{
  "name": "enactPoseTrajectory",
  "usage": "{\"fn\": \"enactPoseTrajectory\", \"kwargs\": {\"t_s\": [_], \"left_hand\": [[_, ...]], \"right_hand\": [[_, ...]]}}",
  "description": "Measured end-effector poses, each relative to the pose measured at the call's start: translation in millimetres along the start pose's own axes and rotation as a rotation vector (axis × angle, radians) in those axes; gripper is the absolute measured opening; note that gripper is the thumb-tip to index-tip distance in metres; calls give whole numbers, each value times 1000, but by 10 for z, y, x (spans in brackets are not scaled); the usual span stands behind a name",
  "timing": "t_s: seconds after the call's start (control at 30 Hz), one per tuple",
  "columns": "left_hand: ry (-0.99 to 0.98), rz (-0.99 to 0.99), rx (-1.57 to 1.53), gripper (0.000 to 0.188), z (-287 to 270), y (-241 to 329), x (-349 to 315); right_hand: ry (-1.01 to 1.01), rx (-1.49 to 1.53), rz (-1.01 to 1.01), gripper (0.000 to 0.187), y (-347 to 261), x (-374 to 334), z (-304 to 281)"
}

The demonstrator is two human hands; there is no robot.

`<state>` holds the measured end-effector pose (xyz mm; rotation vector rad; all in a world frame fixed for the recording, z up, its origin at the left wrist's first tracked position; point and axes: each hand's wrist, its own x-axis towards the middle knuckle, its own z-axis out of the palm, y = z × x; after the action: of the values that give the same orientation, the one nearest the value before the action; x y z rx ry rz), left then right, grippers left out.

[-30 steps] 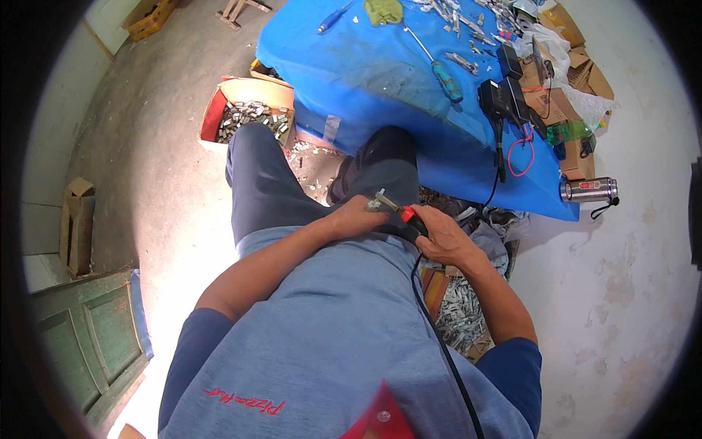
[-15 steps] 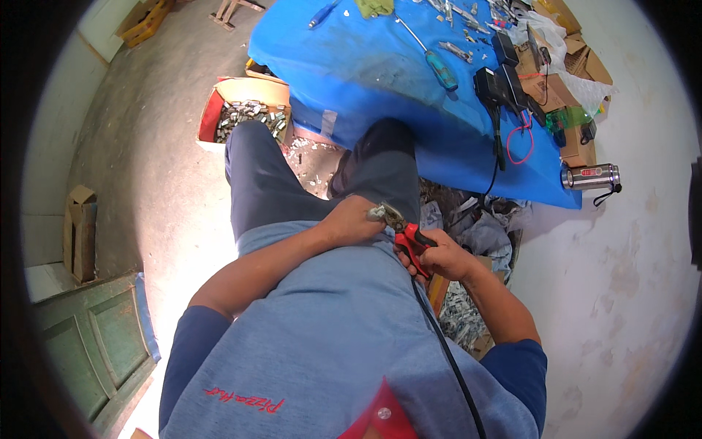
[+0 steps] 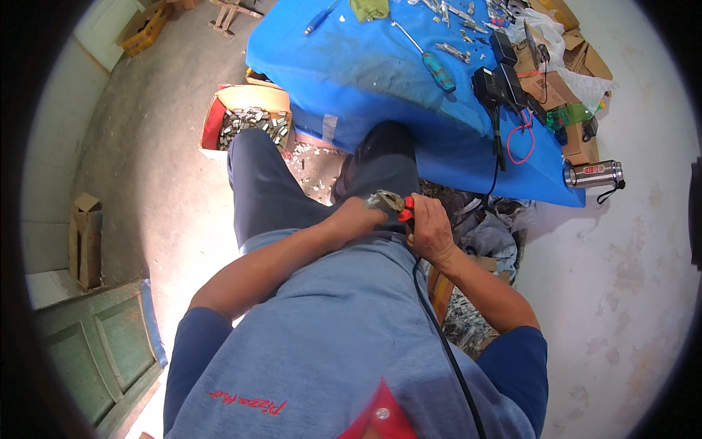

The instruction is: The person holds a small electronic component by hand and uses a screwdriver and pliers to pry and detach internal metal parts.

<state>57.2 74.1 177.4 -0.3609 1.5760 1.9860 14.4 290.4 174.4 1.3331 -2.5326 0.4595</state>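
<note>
Above my lap, my right hand [image 3: 432, 228] is wrapped round the red handles of a pair of pliers [image 3: 391, 200]. The metal jaws point left, toward my left hand [image 3: 355, 219]. That hand is closed on a small silvery piece [image 3: 374, 199], which meets the plier jaws; its exact kind is too small to make out. Most of the left fingers are hidden behind the back of the hand, and the palm side of the right hand cannot be seen.
Ahead stands a table with a blue cover [image 3: 351, 80], bearing a teal-handled screwdriver [image 3: 439, 72], black adapters [image 3: 491, 88] and metal scraps. A box of small metal parts [image 3: 252, 126] sits by my knee. A steel flask [image 3: 594, 174] is at the right. A black cable [image 3: 450, 351] crosses my shirt.
My right hand has turned and moved up a little, with the plier handles swung upward and now mostly covered by its fingers. My left hand stays nearly in place.
</note>
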Motion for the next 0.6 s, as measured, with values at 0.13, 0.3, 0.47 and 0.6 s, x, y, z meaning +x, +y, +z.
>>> {"fn": "enactPoseTrajectory", "kwargs": {"t_s": [0.13, 0.3, 0.47, 0.6], "left_hand": [[19, -32, -67, 26, 4, 43, -39], [94, 121, 92, 23, 6, -16, -56], [11, 447, 323, 26, 10, -74, -139], [-55, 419, 276, 26, 25, -20, -152]], "right_hand": [[-41, 111, 113, 64, -92, 42, -57], [-469, 819, 605, 43, -280, 42, -320], [-821, 1596, 946, 41, -239, 199, -827], [-819, 1664, 938, 45, -185, 149, -801]]}}
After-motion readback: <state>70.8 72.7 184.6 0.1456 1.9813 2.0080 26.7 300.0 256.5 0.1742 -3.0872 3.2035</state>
